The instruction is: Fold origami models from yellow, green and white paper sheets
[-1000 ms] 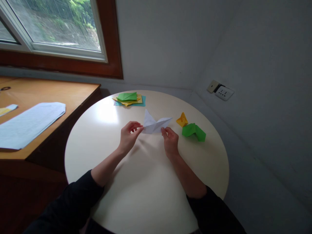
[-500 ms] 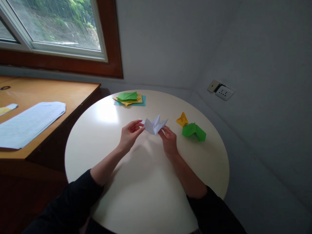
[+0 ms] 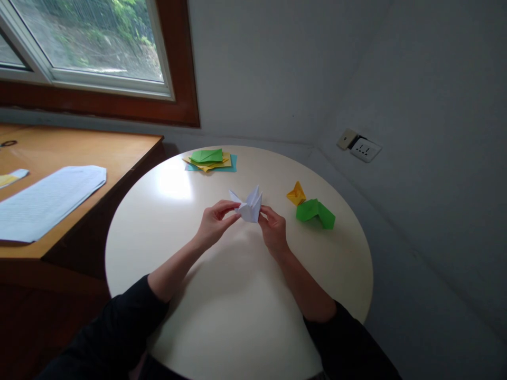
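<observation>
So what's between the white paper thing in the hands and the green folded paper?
A small yellow folded paper sits roughly between the white paper and green piece, in the head view.

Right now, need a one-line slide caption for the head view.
Both hands, left hand and right hand, pinch a folded white paper above a round table, beside green and yellow paper shapes.

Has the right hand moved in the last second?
Yes. The right hand has slid left, away from the green paper and toward the left hand, squeezing the white paper narrower between them.
</observation>
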The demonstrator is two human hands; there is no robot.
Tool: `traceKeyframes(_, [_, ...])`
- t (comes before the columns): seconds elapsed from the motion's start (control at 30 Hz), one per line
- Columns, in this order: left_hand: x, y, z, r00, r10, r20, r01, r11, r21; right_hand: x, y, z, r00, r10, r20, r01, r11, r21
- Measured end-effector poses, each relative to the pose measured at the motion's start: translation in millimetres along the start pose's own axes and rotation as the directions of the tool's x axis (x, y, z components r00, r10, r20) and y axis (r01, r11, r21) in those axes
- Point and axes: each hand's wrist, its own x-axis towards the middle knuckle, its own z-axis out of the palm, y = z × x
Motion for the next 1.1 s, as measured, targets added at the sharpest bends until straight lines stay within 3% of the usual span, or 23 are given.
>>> traceKeyframes(0.3, [0.6,-12.9,-2.2,0.996,0.084,0.016,-0.085,0.993,0.079,-4.3,5.4,1.5,0.990,-0.048,0.129,0.055,0.998,-0.044])
traceKeyframes(0.53, [-1.9,-7.5,0.8,0.998,0.063,-0.001,-0.062,0.986,0.157,-9.3,-0.6,6.6,0.986,-0.066,0.150,0.086,0.988,-0.128])
traceKeyframes(0.8, [-3.4,-9.6,1.5,0.999,0.036,-0.030,-0.032,0.992,0.121,-7.5,2.4,3.3,0.991,-0.132,-0.018,0.120,0.944,-0.307])
traceKeyframes(1.1, [-4.1,-15.4,2.1,1.000,-0.005,-0.027,0.008,0.995,0.098,-7.8,-2.6,2.2,0.975,-0.220,-0.036,0.185,0.892,-0.413])
